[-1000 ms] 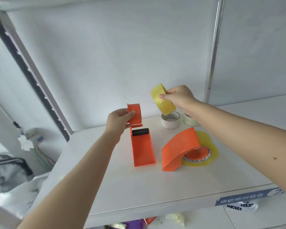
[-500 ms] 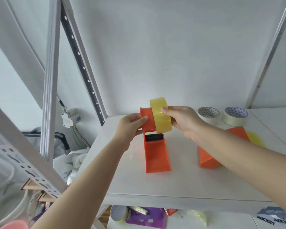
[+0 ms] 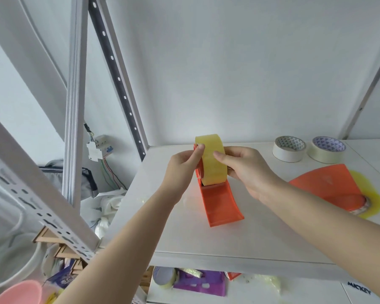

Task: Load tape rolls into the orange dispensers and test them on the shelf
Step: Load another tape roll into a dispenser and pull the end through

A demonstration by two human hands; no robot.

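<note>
An orange dispenser (image 3: 222, 202) stands on the white shelf (image 3: 261, 238) with its curved tail pointing toward me. A yellow tape roll (image 3: 213, 161) sits upright at its head, covering the hub. My left hand (image 3: 182, 170) pinches the dispenser's upper orange edge, thumb against the roll. My right hand (image 3: 246, 170) grips the roll from the right side. A second orange dispenser (image 3: 329, 185) lies to the right on its side with a yellow roll (image 3: 370, 200) in it.
Two pale tape rolls (image 3: 289, 148) (image 3: 326, 149) lie flat at the back right of the shelf. A perforated metal upright (image 3: 119, 80) rises at the left rear. Below the shelf sit a purple packet (image 3: 200, 284), another roll (image 3: 164, 277) and a pink bowl (image 3: 18, 292).
My right hand brought the yellow roll from up in the air down onto the dispenser head held by my left hand. The view shifted left and closer.
</note>
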